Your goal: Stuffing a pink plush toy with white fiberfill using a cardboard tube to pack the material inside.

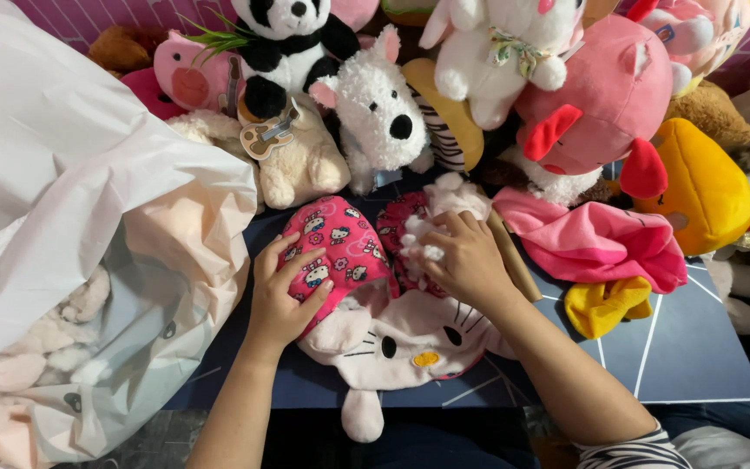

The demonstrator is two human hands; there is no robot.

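— So, what are your hands doing right now?

— My left hand (pixel 284 291) is lying flat on the pink printed skin of the unstuffed cat plush (pixel 366 295), fingers spread and pressing the fabric down, not clenched. My right hand (pixel 466 260) is pinching a tuft of white stuffing (pixel 431 230), fingertips closed on it just at the opening of the cloth.

— Which way is the plush lying?

— Its long axis is running away from me: the pale head with whiskers and a yellow nose is pointing toward my body, just below both palms, and the pink body is stretching away toward the heap of toys. It is resting flat on the dark blue mat (pixel 696 347).

— And what is sitting around your hands?

— Beyond my fingertips a white dog plush (pixel 379 108) and a cream bear (pixel 301 156) are leaning together, with a panda (pixel 284 43) above them. Off to the right of my right hand a limp pink plush skin (pixel 596 239) is lying, with a wooden stick (pixel 514 260) touching that hand's edge. To the left of my left hand a big translucent plastic bag (pixel 80 226) is bulging with pale plush pieces.
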